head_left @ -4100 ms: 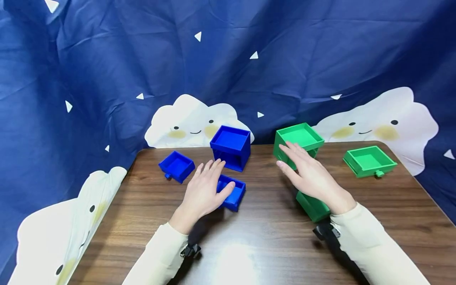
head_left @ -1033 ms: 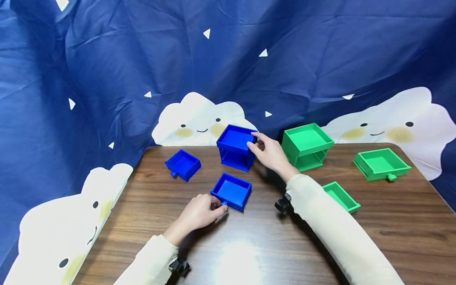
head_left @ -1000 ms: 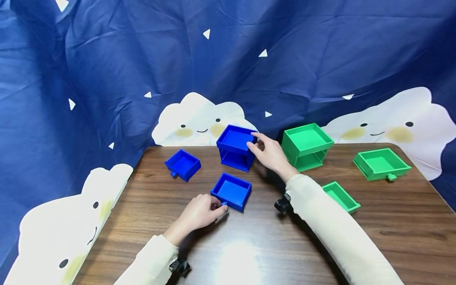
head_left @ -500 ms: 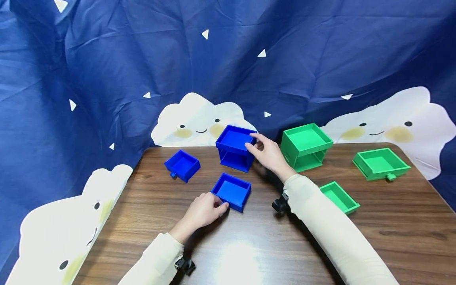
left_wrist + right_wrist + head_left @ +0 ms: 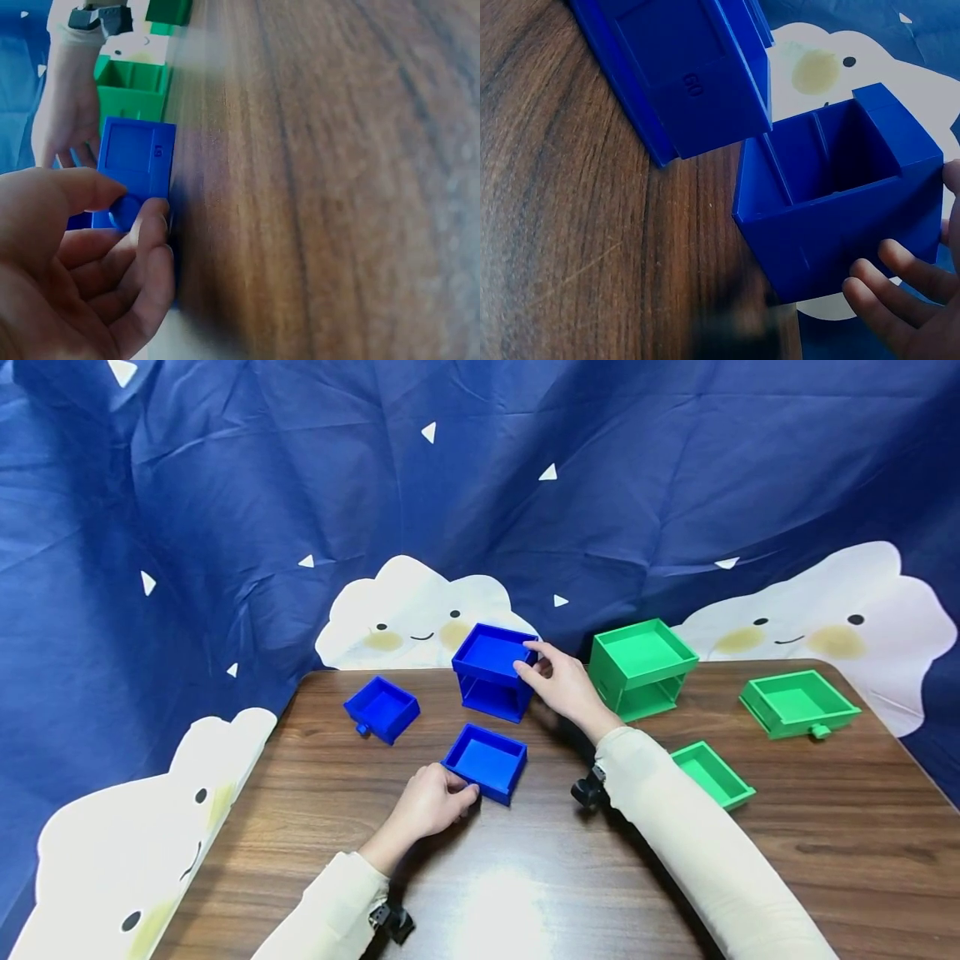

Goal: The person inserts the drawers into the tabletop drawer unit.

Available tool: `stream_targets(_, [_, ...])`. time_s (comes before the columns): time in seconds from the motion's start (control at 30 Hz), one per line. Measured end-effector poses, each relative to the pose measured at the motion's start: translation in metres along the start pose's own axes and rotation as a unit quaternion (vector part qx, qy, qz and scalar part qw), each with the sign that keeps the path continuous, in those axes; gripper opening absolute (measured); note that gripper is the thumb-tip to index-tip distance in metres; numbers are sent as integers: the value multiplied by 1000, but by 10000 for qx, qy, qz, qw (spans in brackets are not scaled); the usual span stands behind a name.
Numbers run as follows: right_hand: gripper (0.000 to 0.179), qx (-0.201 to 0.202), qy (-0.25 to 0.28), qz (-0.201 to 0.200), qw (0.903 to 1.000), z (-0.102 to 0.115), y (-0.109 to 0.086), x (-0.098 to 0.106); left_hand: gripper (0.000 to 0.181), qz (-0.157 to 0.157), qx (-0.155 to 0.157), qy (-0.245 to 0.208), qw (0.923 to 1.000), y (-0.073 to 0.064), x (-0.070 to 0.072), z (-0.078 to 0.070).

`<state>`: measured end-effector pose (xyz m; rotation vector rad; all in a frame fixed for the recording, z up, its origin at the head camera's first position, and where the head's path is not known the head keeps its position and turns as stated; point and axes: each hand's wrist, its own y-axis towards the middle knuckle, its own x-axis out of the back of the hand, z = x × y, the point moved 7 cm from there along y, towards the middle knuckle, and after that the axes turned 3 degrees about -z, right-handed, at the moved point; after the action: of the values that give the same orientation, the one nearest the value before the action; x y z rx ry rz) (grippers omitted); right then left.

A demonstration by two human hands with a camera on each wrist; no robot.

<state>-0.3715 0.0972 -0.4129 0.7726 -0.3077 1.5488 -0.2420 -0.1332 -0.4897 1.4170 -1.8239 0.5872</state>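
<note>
In the head view, a small blue drawer point(image 5: 487, 760) sits on the table in front of an upright blue cabinet point(image 5: 491, 672) with an opening at its front. My left hand point(image 5: 427, 802) pinches the drawer's round knob point(image 5: 124, 212) between thumb and fingers, as the left wrist view shows. My right hand point(image 5: 562, 685) holds the cabinet at its right side, thumb at the top rim. Its fingertips point(image 5: 864, 271) lie against the side wall in the right wrist view. The drawer stands a short gap in front of the cabinet's opening.
A second blue drawer point(image 5: 382, 708) lies at the left. To the right stand a green cabinet point(image 5: 642, 664) and a green drawer point(image 5: 798, 702); another green drawer point(image 5: 712, 774) is partly behind my right sleeve. A blue cloud-print curtain point(image 5: 480, 485) hangs behind the table point(image 5: 585, 877).
From hovering with spread fingers, my left hand has come to pinch the blue drawer's knob. My right hand has moved left from the green cabinet to hold the blue one. Little differs lately.
</note>
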Motion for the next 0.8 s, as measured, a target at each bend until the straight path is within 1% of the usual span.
stream_targets(0.07, [57, 5, 13, 18, 10000, 1, 0, 0, 38, 78, 300, -343, 9989, -4, 9, -12])
stream_targets(0.13, [57, 11, 29, 25, 10000, 1, 0, 0, 32, 89, 540, -539, 9970, -5, 14, -17])
stream_targets(0.23, [57, 0, 63, 24, 10000, 1, 0, 0, 24, 34, 831, -713, 9940, -6, 18, -19])
stream_targets(0.3, [57, -4, 60, 21, 10000, 1, 0, 1, 21, -36, 930, -785, 9926, -5, 20, -19])
stream_targets(0.43, [57, 0, 52, 27, 10000, 2, 0, 1, 22, -243, 1021, -953, 9899, -2, 25, -18])
stream_targets(0.57, [57, -5, 61, 33, 10000, 3, 1, 2, 23, -439, 1043, -917, 9893, 1, 27, -15])
stream_targets(0.67, [57, -9, 51, 29, 10000, 3, 1, 2, 23, -523, 1090, -841, 9891, 3, 28, -13])
stream_targets(0.8, [57, -25, 35, 31, 10000, 2, 0, 2, 24, -572, 1145, -858, 9881, 6, 30, -12])
